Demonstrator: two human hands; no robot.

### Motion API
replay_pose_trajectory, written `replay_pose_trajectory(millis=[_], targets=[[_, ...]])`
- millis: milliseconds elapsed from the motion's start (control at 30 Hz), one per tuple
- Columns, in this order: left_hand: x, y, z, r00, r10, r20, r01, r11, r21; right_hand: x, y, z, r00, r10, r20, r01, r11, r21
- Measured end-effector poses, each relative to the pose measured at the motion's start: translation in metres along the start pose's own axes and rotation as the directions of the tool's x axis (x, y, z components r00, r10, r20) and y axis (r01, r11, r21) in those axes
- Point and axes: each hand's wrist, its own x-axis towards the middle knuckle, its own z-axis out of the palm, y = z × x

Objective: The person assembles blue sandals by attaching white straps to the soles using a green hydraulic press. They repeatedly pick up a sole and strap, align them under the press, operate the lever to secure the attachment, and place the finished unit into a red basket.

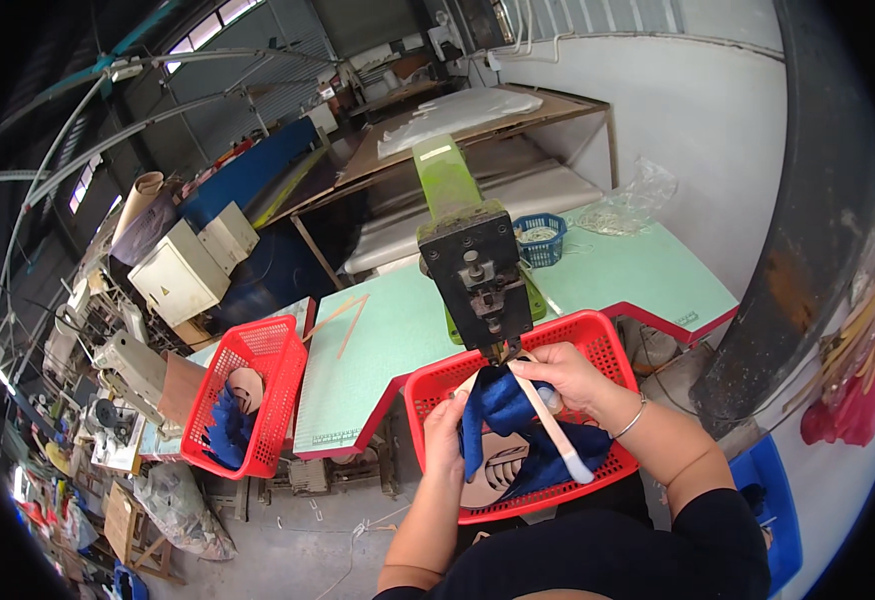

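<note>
My left hand (pixel 445 432) is closed on the left edge of a dark blue velvety fabric piece (pixel 502 403) with a beige edge. My right hand (pixel 569 376) pinches a long, narrow beige strip (pixel 547 425) at its upper end, close against the blue piece; the strip's whitish lower end hangs free. Both hands are just below the black head (pixel 472 270) of a green machine (pixel 445 172), and the work's top edge meets its tip. Whether the tip touches it is hard to tell. Underneath is a red basket (pixel 617 350) with more blue pieces and a beige piece (pixel 487 480) with dark stripes.
A second red basket (pixel 287 345) with blue and beige pieces stands left of the pale green table (pixel 397 335). Behind the machine sit a small blue basket (pixel 541 250) and white cords (pixel 612 218). A dark pillar (pixel 792 250) rises at right, above a blue bin (pixel 772 500).
</note>
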Motion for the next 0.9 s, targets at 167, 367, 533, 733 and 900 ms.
replay_pose_trajectory(millis=[167, 367, 533, 733, 900], targets=[[0.018, 0.009, -0.022, 0.998, -0.043, 0.048, 0.039, 0.995, 0.089, -0.001, 0.013, 0.005, 1.000, -0.015, -0.008, 0.016, 0.995, 0.099], [0.017, -0.003, -0.043, 0.992, -0.096, 0.079, 0.095, 0.995, 0.013, 0.001, 0.015, 0.006, 1.000, 0.016, -0.011, -0.016, 1.000, 0.026], [0.008, -0.013, -0.042, 0.996, -0.042, 0.084, 0.049, 0.996, -0.076, 0.000, 0.007, 0.015, 0.996, -0.022, -0.081, 0.011, 0.991, -0.133], [-0.014, -0.023, -0.027, 0.999, -0.034, -0.001, 0.034, 0.994, -0.108, 0.003, 0.002, 0.019, 0.983, -0.120, -0.141, 0.066, 0.938, -0.341], [0.004, -0.025, -0.046, 0.952, -0.003, 0.305, 0.013, 0.999, -0.030, 0.011, 0.004, 0.012, 0.958, -0.274, -0.087, 0.200, 0.854, -0.480]])
